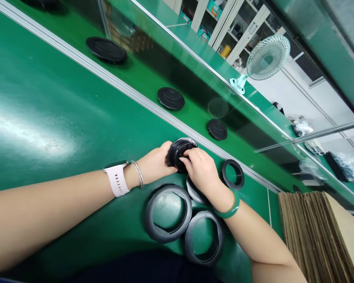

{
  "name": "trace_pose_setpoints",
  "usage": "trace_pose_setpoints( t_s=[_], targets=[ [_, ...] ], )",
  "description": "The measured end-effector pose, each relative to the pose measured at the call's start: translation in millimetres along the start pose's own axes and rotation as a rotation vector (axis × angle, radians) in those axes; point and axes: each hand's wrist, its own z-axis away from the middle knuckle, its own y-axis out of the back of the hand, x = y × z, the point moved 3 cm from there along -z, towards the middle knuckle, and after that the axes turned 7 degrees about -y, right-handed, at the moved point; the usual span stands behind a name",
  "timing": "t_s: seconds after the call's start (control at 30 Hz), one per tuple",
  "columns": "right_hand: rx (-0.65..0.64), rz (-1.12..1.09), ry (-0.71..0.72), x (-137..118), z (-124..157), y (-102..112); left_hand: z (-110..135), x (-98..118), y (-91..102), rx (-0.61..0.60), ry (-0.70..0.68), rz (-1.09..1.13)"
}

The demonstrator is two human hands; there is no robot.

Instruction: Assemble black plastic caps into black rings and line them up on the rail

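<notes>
So the black part (173,152) is held on the near side of the rail (91,68), right between both hands. Its side is gripped by the left hand (159,162); its tilted face is being touched by the right hand (203,168), fingers bunched, though whether anything's pinched there can't be told. It's round, no real long axis, and neither hand's clearly nearer.
</notes>
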Motion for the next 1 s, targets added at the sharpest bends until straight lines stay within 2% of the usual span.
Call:
trace_pose_setpoints(
  t_s=[0.3,0.5,0.8,0.9,1.0],
  targets=[
    [-0.052,0.172,0.001,-3,5,-4,-1,-8,-4.6,-0.003,-0.001,0.156],
    [-0.171,0.267,-0.042,-12,3,-4,-1,-10,-5.5,0.001,0.0,0.224],
    [-0.214,0.271,-0.077,-16,-2,1,0,-10,-6.0,0.002,0.022,0.266],
    [-0.146,0.156,-0.06,-10,-3,7,-1,-10,-6.1,0.0,0.037,0.296],
    [0.103,-0.065,-0.165,2,-3,18,-1,-9,-5.8,0.041,0.028,0.34]
  ],
)
